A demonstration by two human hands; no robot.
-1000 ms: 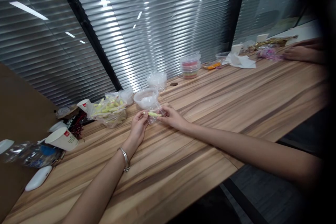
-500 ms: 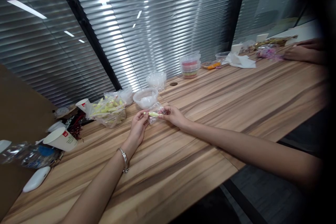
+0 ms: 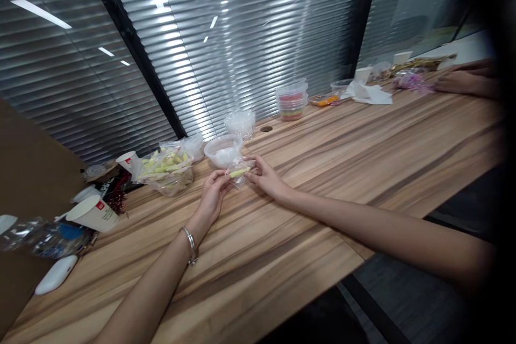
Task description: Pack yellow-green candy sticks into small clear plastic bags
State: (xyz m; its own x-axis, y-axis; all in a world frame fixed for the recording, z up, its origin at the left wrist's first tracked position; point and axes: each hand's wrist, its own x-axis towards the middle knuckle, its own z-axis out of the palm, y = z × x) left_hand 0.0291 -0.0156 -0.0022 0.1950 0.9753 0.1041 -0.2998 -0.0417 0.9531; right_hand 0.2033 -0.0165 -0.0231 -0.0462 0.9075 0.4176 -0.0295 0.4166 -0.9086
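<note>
Firstly, one wood-grained desk (image 3: 342,161), running before you from left to right. One clear container (image 3: 175,185) with pale yellow-green pieces heaped in it, to the left of your hands. Two hands, a short gap between them: your left hand (image 3: 212,191) pinched at one end of a small wrapped piece, your right hand (image 3: 268,177) pinched at the other. One stack of clear tubs (image 3: 291,102), toward the far edge. One translucent bowl (image 3: 223,151), just beyond your fingers. One silvery bangle (image 3: 191,247), on your left wrist. Lastly, the yellow-green piece (image 3: 239,172) itself, in clear film, held between your fingertips.
</note>
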